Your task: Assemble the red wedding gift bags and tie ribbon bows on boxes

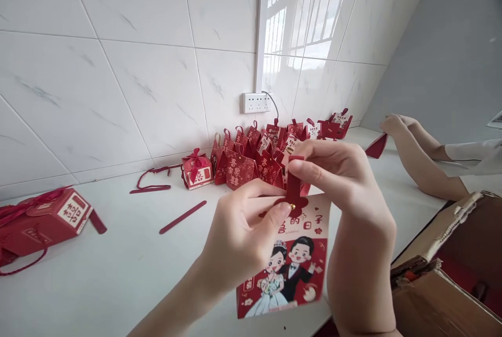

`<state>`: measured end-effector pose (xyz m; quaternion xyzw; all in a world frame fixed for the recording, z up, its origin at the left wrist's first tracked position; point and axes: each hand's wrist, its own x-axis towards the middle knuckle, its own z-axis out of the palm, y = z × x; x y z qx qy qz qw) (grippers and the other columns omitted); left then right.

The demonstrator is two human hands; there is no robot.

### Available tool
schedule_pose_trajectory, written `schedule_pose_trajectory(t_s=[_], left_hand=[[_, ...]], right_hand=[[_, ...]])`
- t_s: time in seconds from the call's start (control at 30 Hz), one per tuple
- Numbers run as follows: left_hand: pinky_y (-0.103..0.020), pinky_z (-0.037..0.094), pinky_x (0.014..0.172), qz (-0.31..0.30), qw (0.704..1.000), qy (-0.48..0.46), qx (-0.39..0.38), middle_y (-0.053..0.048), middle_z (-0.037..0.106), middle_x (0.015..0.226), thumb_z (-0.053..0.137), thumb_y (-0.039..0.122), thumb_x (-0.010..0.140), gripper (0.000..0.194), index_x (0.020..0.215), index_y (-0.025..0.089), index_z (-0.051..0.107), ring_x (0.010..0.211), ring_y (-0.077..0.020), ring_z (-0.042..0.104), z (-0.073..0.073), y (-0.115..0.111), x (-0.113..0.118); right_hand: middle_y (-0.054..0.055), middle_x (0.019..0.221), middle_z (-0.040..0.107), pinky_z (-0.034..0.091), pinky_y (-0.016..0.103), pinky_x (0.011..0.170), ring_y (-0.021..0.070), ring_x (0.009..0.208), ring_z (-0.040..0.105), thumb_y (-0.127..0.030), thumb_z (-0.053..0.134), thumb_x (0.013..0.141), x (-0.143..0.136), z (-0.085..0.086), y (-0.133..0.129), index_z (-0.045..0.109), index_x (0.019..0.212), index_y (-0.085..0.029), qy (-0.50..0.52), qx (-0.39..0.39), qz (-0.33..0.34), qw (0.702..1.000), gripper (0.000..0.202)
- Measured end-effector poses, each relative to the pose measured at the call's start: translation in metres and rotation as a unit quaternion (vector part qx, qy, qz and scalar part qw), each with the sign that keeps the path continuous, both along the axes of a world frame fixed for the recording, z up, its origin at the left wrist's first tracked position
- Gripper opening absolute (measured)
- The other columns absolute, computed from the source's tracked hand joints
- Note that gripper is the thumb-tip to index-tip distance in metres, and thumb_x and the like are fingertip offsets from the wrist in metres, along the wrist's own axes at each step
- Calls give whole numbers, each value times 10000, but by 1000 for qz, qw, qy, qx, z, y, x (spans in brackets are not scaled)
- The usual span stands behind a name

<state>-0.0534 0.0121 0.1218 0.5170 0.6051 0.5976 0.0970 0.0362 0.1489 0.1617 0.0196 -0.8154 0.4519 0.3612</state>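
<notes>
A red and cream paper gift box, printed with a cartoon bride and groom, hangs upright between my two hands above the white counter. My left hand is closed on its top edge, thumb beside a small gold stud. A dark red strap rises from that stud. Between thumb and forefinger, my right hand pinches the strap's upper end, which bends over at the tip. My left fingers hide part of the box's top.
Several small red gift boxes crowd against the tiled wall below a power strip. Loose red strips and a larger red box lie left. Another person's hands hold a red piece at right, near an open cardboard box.
</notes>
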Motion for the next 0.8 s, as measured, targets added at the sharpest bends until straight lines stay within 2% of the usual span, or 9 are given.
schedule_pose_trajectory(t_s=[0.07, 0.13, 0.23, 0.3, 0.37, 0.47, 0.53, 0.67, 0.8], left_hand=[[-236, 437, 457, 70, 989, 123, 34, -7, 618, 639, 527, 210, 851, 97, 842, 175, 617, 514, -118, 540, -3, 1, 5], [-285, 474, 564, 164, 947, 270, 52, -37, 617, 689, 505, 176, 856, 127, 844, 157, 631, 626, -160, 576, -5, 1, 11], [-347, 491, 618, 197, 909, 366, 34, -82, 627, 749, 497, 404, 874, 310, 905, 129, 636, 706, -221, 591, -2, -6, 17], [-356, 512, 662, 127, 940, 318, 9, -103, 645, 864, 398, 592, 860, 521, 996, 142, 622, 798, -241, 611, 5, -13, 16], [-343, 520, 742, 92, 967, 237, -12, -93, 643, 1005, 355, 601, 871, 526, 1098, 186, 586, 921, -236, 613, 12, -18, 7], [-354, 488, 882, 139, 978, 150, -49, -70, 560, 1249, 511, 505, 844, 486, 1255, 247, 486, 1122, -243, 545, 15, -16, -12], [-344, 490, 884, 113, 985, 101, -80, -49, 548, 1279, 594, 493, 796, 531, 1267, 278, 476, 1133, -237, 543, 14, -10, -24], [-226, 513, 617, -24, 992, -44, -119, -5, 683, 871, 631, 459, 778, 336, 1029, 240, 595, 760, -150, 643, 12, -3, -29], [-164, 436, 464, 11, 994, -71, -85, 26, 606, 607, 649, 376, 772, 195, 788, 184, 622, 542, -94, 563, 18, -6, -21]], right_hand=[[8, 656, 589, 423, 228, 512, 108, 596, 527, -321, 617, 832, 5, 0, 3, 614, 693, -175, -12, 35, 6, 999, 201], [17, 716, 596, 449, 243, 575, 123, 663, 543, -298, 612, 839, 9, -1, 6, 636, 751, -184, -18, 80, -22, 996, 146], [5, 725, 577, 442, 235, 571, 108, 641, 519, -246, 571, 864, 9, -3, 9, 638, 822, -193, -29, 98, -60, 993, 96], [-5, 703, 548, 419, 217, 504, 90, 571, 488, -264, 533, 891, 5, -5, 12, 616, 843, -186, -23, 44, -15, 999, 123], [-10, 706, 523, 407, 205, 460, 77, 530, 480, -307, 526, 899, -3, -8, 17, 587, 846, -179, -8, -32, 100, 995, 151], [-9, 744, 488, 410, 198, 442, 65, 512, 479, -346, 565, 873, -18, -14, 21, 558, 805, -173, 12, -119, 292, 949, 186], [-16, 742, 443, 373, 182, 412, 49, 488, 425, -340, 590, 850, -28, -18, 21, 536, 763, -169, 25, -175, 361, 915, 198], [-28, 722, 384, 327, 175, 394, 50, 489, 362, -325, 628, 795, -41, -23, 16, 498, 733, -180, 44, -274, 387, 879, 205], [-17, 736, 445, 389, 188, 420, 64, 509, 416, -354, 645, 777, -42, -21, 19, 553, 779, -190, 24, -280, 341, 897, 189]])
